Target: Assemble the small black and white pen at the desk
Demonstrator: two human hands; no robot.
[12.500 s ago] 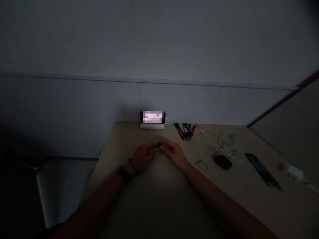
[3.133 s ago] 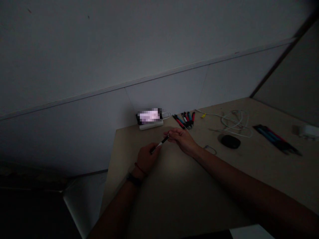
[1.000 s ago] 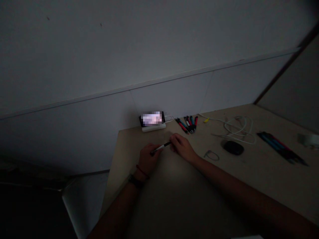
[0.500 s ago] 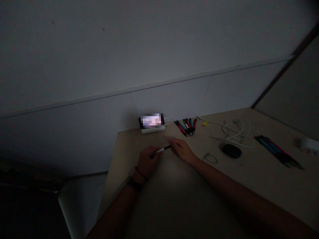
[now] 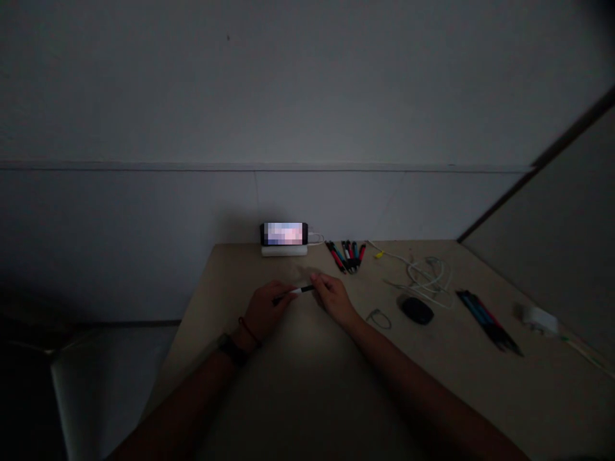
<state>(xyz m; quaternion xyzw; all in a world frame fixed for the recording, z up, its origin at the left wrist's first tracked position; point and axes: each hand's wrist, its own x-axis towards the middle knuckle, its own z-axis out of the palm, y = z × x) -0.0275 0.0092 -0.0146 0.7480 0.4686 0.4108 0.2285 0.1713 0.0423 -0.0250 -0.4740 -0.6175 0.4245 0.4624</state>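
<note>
A white and black pen [image 5: 296, 291] lies across between my two hands, above the desk [image 5: 307, 358]. My left hand [image 5: 269, 307] is closed around its left part, with a dark tip showing by the fingers. At the other end, the fingers of my right hand [image 5: 333, 299] pinch the pen's black part. Beyond my hands a phone [image 5: 283, 234] with a lit screen rests on a white block [image 5: 284, 251] against the wall. Right of it, several pens [image 5: 353, 256] in red, blue, white and black lie fanned out.
On the right are a dark computer mouse [image 5: 417, 310], a thin loop of cord [image 5: 379, 319] and a coiled white cable [image 5: 435, 275]. Farther right lie a bunch of dark blue and red pens [image 5: 487, 320] and a white adapter [image 5: 541, 320]. A wall [image 5: 336, 198] bounds the desk's back.
The view has levelled and turned slightly right, so the desk items appear shifted left. Both hands still hold the pen, which now lies closer to level in view.
</note>
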